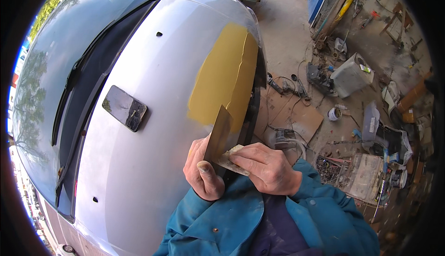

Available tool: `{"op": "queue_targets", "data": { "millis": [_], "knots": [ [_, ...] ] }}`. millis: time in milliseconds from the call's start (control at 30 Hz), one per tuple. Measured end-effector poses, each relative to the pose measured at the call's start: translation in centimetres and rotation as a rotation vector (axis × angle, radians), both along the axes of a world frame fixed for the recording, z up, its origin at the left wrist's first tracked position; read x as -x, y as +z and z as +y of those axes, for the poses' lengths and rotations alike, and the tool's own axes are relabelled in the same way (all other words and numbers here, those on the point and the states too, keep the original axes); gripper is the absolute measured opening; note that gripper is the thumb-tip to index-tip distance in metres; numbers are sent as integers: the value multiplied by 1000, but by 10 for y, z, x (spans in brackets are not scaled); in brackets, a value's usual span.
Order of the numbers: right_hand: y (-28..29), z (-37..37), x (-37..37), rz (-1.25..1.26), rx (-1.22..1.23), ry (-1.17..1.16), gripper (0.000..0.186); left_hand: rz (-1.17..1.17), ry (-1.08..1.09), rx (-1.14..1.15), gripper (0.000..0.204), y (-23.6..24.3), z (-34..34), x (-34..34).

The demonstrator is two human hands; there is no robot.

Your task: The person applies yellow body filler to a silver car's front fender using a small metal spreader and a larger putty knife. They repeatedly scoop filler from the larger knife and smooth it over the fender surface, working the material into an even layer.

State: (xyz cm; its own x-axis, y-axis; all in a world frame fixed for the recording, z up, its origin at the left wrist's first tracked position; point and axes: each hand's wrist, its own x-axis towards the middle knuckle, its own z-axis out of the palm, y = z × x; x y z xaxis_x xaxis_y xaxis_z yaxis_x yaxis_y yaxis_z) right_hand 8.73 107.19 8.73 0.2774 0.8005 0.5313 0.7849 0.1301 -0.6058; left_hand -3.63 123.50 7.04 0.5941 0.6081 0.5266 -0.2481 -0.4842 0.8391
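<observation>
My left hand (201,172) grips a thin metal spreader blade (218,131), held upright with its tip over the hood. My right hand (266,172) pinches a putty-crusted, pale flat piece (234,156), angled against the blade's lower part. Beyond them, a broad yellow filler patch (218,70) covers the front area of the silver car hood (139,172), with a ridged line along its outer side.
A dark phone (125,107) lies on the hood near the windscreen (51,52). Right of the car, the littered floor holds cardboard (301,117), a metal canister (352,75), a small white tub (334,114), tools, cables and a cluttered toolbox (361,177).
</observation>
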Motion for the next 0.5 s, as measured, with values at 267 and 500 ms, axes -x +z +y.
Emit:
{"op": "queue_targets", "data": {
  "millis": [267, 500],
  "knots": [
    [-23, -19, -45, 289, -12, -214, 32, -123, 241, 271, 91, 4, -9, 1],
    [-98, 35, -105, 303, -173, -550, 35, -121, 235, 269, 92, 5, -10, 1]
  ]
}}
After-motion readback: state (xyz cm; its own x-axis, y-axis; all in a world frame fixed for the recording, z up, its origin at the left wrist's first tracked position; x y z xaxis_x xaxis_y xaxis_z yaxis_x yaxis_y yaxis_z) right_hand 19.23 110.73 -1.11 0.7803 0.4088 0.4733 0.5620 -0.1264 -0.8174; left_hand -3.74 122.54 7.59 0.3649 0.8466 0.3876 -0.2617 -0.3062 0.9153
